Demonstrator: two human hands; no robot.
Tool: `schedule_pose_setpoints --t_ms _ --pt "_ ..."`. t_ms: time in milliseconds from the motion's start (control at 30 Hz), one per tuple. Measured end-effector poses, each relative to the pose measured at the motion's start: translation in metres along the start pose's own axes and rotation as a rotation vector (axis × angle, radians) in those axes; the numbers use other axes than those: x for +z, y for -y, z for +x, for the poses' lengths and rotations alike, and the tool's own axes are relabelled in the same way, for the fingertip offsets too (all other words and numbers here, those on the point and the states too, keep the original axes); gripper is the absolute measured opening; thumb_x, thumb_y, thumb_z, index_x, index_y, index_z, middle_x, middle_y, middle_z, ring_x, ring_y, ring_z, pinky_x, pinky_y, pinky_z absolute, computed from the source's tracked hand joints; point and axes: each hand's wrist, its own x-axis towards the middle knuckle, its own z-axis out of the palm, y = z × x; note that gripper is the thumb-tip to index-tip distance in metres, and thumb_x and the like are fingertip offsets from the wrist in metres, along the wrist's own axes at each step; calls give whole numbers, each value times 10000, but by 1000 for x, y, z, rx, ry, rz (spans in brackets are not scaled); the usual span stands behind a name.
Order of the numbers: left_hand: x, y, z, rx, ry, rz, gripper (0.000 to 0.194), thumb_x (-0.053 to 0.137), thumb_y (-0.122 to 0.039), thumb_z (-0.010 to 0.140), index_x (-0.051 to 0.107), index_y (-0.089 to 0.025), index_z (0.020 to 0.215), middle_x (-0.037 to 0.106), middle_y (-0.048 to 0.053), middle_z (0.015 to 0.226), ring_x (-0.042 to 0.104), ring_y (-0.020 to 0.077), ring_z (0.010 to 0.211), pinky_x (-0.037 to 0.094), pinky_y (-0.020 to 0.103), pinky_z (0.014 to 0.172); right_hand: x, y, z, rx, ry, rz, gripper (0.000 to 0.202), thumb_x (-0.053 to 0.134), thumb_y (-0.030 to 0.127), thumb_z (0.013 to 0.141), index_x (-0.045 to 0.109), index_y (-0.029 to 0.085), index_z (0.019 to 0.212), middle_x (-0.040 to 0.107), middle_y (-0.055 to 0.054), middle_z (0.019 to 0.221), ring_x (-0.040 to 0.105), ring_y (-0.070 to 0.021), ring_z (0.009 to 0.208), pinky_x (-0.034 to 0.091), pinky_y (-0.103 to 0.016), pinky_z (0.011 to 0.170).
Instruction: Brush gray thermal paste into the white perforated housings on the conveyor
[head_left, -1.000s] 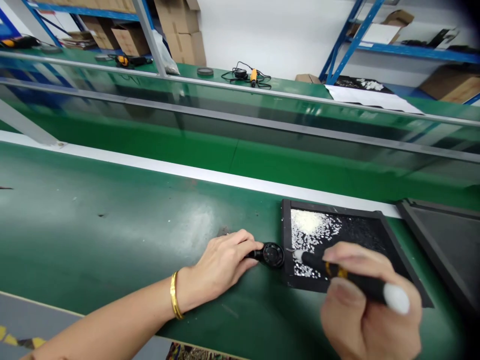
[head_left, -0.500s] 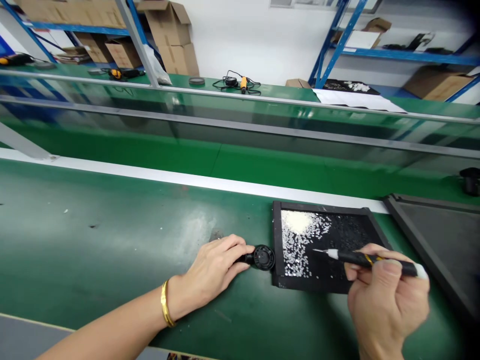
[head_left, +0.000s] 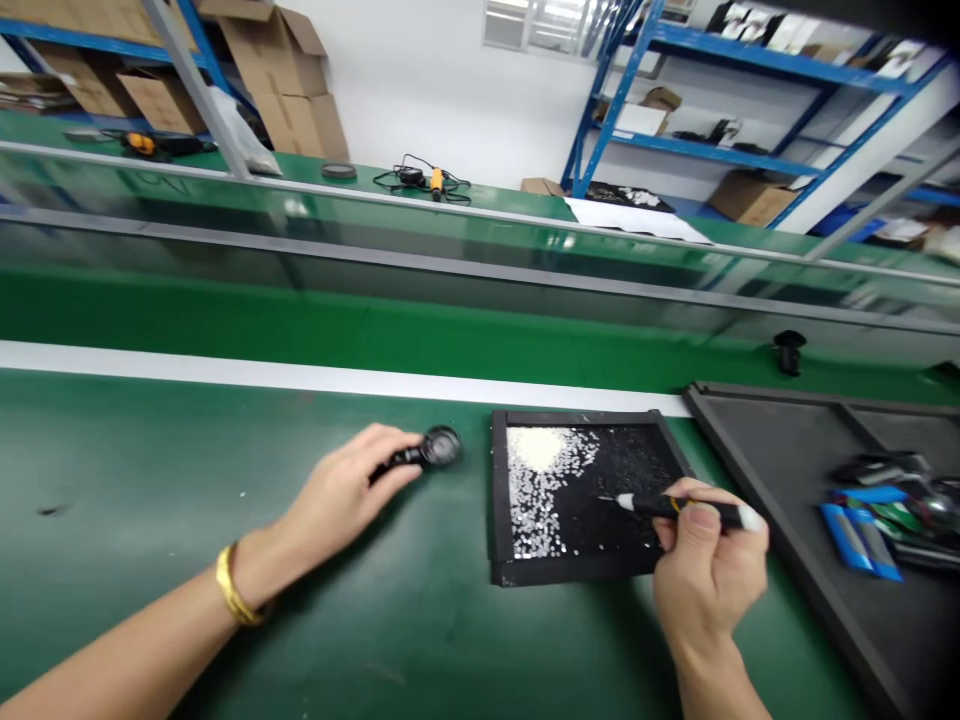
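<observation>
My left hand point(head_left: 349, 482) is closed around the handle of a small black part with a round head point(head_left: 441, 447), held left of the shallow black tray point(head_left: 497, 520) and apart from it. My right hand point(head_left: 712, 570) grips a black pen-like tool point(head_left: 652, 505) with white ends and a thin tip. That tip points left over the dark middle of the tray; whether it touches the bottom or carries anything is too small to tell. Many tiny shiny clear pieces point(head_left: 534, 500) lie along the tray's left side, glaring white at the upper left.
On the right, a big dark tray point(head_left: 795, 560) holds blue cylinders point(head_left: 862, 540) and black parts. A black part point(head_left: 789, 352) stands on the green belt point(head_left: 420, 335) beyond the white strip. Farther back are an orange-handled tool with a cable point(head_left: 436, 182), cardboard boxes point(head_left: 300, 120) and blue shelving point(head_left: 600, 110).
The view has swung to the right, bringing the blue cylinders into sight. My left hand has moved the black part away from the small tray's edge. My right hand stays over that tray.
</observation>
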Motion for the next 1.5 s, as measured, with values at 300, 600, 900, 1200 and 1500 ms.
schedule_pose_setpoints --t_ms 300,600,900,1200,1500 --pt "-24 70 118 -272 -254 242 418 559 -420 817 545 -220 1184 644 61 1055 597 237 945 461 333 822 2 -14 5 -104 59 -104 165 504 352 891 486 189 911 563 -65 914 553 -174 826 439 -246 539" --pt "-16 90 149 -333 -245 319 527 548 -355 826 379 -236 1312 641 72 1111 584 285 1014 446 397 856 13 -17 5 -106 190 -63 126 472 324 907 503 205 929 543 -68 941 552 -186 843 459 -312 625" --pt "-5 5 82 56 -158 138 427 440 -318 904 435 -172 1305 538 86 1272 486 241 1181 392 410 1016 19 -13 4 -108 250 -79 107 467 304 905 503 209 937 543 -67 951 543 -190 854 464 -381 728" --pt "33 -48 10 135 301 -72 408 351 -197 958 346 -268 1360 472 36 1318 454 174 1193 386 392 1060 25 -14 4 -128 248 -102 117 456 316 906 501 209 926 545 -71 945 552 -197 871 472 -374 714" --pt "41 -53 6 180 287 -52 425 345 -116 937 354 -236 1345 434 78 1285 465 188 1125 464 385 963 29 -13 5 -129 272 -134 127 457 318 902 500 204 939 553 -77 946 554 -194 842 472 -368 699"
